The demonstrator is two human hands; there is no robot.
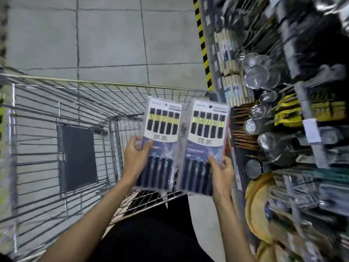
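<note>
Left grip pinches the left pack at its left edge, about halfway down. Its thumb lies across the printed front and the other fingers curl behind the card. Right grip holds the right pack the same way at its right edge, lower down, with the thumb on the front and the fingers wrapped round the back.

Both packs are flat clear-fronted cards of dark sticks, with a yellow band across the upper row. They stand nearly upright, faces toward the camera, side by side. Their inner edges are touching or all but touching; the blur hides which. They are held in the air above the right side of the cart, toward its near end.

The cart is a wire trolley seen from above, with a dark flap set against its wire. Under it is a grey tiled floor.

To the right runs a shelf hung with kitchenware, much of it blurred. Round metal strainers hang near the right pack's top corner. Yellow-and-black tape marks the shelf's foot.
</note>
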